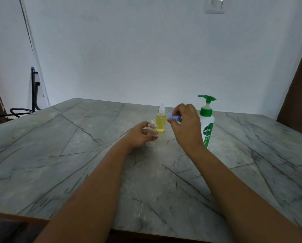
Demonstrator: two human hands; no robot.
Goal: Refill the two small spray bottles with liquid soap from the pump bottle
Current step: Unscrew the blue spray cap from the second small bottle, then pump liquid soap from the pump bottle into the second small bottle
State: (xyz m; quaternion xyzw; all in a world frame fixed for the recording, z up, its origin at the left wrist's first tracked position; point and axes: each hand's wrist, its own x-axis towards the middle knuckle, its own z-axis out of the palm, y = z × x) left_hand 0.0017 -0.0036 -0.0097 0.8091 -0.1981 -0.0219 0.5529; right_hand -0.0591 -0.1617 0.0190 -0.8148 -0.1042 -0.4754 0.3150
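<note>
My left hand grips a small clear spray bottle that stands upright on the marble table; its threaded neck is uncovered and it looks empty. My right hand is raised just right of it, pinching a blue spray cap in its fingertips. Behind the clear bottle stands a second small spray bottle, filled with yellow liquid and topped by a clear cap. A white pump bottle with a green pump head stands at the right, partly hidden by my right hand.
The table's near edge runs along the bottom left. A white wall stands right behind the table. A black stand with a cable sits off the table at the far left. A brown panel rises at the right.
</note>
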